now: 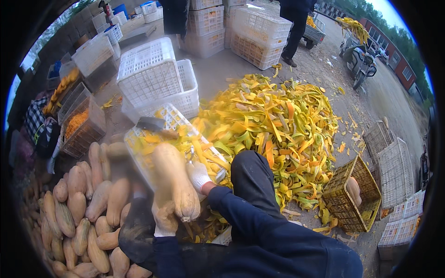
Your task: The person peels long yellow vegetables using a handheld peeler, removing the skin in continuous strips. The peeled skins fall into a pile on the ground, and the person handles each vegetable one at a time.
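Note:
A long tan neck squash point(175, 180) lies slanted across a white plastic crate before me, its ribbed end towards my lap. My left hand point(165, 219), in a soiled glove, grips it near this lower end. Beside the squash, my gloved right hand point(199, 176) is closed on a metal peeler point(191, 153), whose handle is mostly hidden. Yellow peel strips litter the white crate point(140, 170). On its far side rests a broad-bladed knife point(151, 123) with a wooden handle. I cannot tell whether the peeler touches the squash.
Many squashes point(99, 201) are heaped at left. Peelings point(267, 121) form a big mound beyond my knee. A yellow crate point(351, 198) holding one squash lies tipped at right. White crates point(149, 76) stand ahead; a person's legs point(294, 33) show behind. A motorcycle point(363, 64) stands farther off.

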`<state>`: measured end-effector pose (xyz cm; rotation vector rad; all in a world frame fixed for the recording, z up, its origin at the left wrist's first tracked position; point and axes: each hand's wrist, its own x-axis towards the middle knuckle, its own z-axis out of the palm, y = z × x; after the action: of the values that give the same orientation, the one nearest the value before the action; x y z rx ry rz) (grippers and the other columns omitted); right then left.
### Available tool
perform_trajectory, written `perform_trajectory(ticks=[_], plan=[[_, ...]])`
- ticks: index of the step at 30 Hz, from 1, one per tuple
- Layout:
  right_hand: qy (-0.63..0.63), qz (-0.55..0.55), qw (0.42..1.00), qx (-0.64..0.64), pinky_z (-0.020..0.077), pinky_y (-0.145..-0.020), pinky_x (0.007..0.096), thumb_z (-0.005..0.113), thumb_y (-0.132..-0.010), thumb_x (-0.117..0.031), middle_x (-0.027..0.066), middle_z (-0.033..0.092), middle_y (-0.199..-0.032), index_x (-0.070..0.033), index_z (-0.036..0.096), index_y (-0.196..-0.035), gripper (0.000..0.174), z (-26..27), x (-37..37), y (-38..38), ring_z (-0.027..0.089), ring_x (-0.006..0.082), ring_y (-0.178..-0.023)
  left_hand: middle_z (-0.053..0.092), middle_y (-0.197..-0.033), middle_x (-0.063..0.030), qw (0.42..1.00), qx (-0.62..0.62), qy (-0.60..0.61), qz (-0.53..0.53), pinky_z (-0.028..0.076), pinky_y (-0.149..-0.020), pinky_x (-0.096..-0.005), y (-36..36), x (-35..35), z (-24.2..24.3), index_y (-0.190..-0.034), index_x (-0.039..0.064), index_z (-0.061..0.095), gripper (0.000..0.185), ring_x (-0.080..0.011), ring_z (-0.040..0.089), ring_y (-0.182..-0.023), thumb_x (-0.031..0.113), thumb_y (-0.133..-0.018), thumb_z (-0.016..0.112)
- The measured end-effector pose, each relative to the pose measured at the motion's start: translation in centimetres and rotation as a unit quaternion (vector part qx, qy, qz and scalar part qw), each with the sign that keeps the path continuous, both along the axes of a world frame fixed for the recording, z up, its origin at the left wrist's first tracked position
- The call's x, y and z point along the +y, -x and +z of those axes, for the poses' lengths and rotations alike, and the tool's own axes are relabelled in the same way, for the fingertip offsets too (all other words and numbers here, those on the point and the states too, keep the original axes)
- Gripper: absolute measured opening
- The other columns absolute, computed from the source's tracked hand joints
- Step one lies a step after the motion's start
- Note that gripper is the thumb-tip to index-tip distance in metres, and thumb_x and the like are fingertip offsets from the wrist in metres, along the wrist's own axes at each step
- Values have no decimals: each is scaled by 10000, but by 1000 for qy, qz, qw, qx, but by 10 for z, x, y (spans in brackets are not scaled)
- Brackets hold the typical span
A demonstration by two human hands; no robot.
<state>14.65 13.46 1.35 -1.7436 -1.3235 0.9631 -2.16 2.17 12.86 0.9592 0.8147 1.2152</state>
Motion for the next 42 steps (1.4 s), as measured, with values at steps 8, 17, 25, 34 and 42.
perform_trajectory(ticks=[8,17,25,34,42], plan=[[-7,57,996,-62,535,-942,568,523,-1079,-415,319,747,-1063,12,693,-1133,463,31,13,23,709,495,-1068,393,-1681,-277,803,568,-134,120,374,-1288,-452,-16,9,-75,-1710,40,270,1206,-439,428,-1539,113,-707,935],[-30,194,954,-225,515,-1045,546,507,-1108,-461,322,731,-1216,52,643,-1349,583,72,105,20,691,482,-1193,272,-1728,-297,795,570,-158,136,354,-1297,-487,6,1,-87,-1717,18,202,1328,-480,301,-1599,259,-670,983],[17,322,924,-206,571,-911,507,581,-1054,-406,308,755,-1158,31,783,-1148,491,87,208,51,732,459,-1071,249,-1753,-240,842,510,-110,133,335,-1305,-505,-4,8,-74,-1700,16,280,1265,-456,278,-1615,267,-668,969],[-34,188,950,-247,574,-858,566,530,-1070,-338,310,754,-987,-3,674,-1240,402,65,-9,11,736,491,-955,238,-1790,-207,854,456,-154,198,240,-1339,-455,-17,10,-119,-1716,44,283,1012,-412,228,-1651,61,-851,808],[81,349,867,-347,591,-769,553,562,-1082,-392,233,758,-916,-108,649,-1366,411,108,-169,-61,753,439,-880,298,-1765,-237,949,282,-28,137,296,-1308,-387,-8,8,-102,-1682,-20,349,882,-318,293,-1638,149,-931,781]])
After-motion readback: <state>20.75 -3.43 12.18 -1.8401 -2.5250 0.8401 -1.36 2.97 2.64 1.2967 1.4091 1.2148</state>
